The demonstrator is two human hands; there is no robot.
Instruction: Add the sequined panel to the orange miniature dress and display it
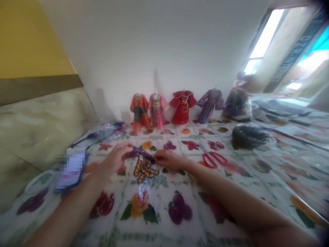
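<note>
A dark purple strip of patterned fabric (142, 153) is stretched between my two hands above the table. My left hand (120, 155) is closed on its left end, and the fingertips of my right hand (166, 159) pinch its right end. Just below the strip lies a piece of red, yellow and black patterned trim (145, 171), folded into several short bands. Red-handled scissors (213, 159) rest on the fruit-print tablecloth (159, 219), to the right of my right hand.
Several miniature robes, among them an orange one (140, 109) and a red one (183, 108), stand along the wall. A phone (70, 171) lies at left, near plastic-wrapped items (102, 132). At right are a dark wrapped bundle (250, 135) and a bagged item (238, 104).
</note>
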